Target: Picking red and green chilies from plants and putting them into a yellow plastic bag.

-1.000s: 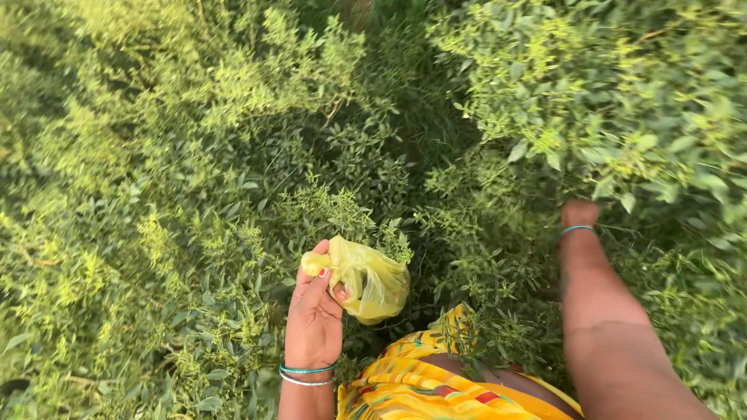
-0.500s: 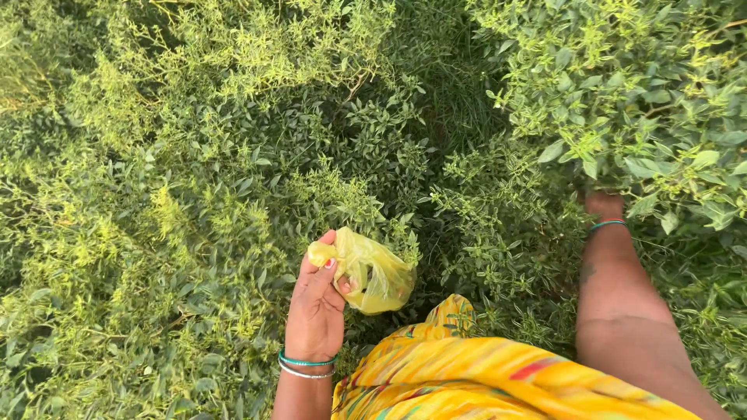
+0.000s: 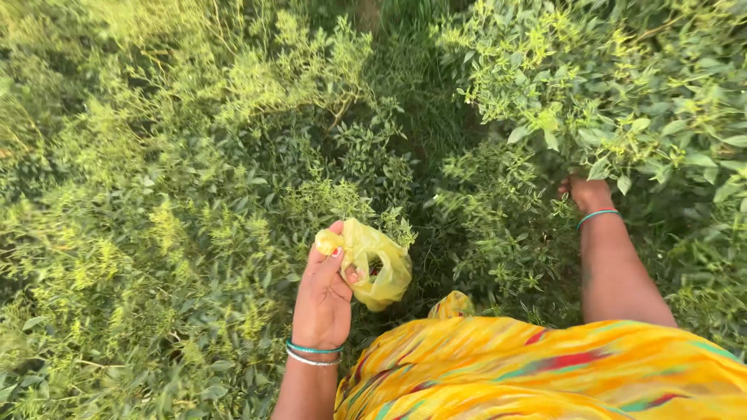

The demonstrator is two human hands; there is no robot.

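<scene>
Two hands among green bushes, one holding a yellow bag.

Left hand (image 3: 323,292) grips one crumpled yellow plastic bag (image 3: 377,264); right of the bag, the right hand (image 3: 585,193) reaches into leafy bushes (image 3: 622,93), its fingers hidden, grip unclear.

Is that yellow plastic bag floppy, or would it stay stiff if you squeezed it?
Probably floppy: the yellow plastic bag looks thin and crumpled, bunched in the left hand. It likely weighs little, since it sags only slightly below the fingers. It might slip or snag on the leafy bushes around it.
</scene>
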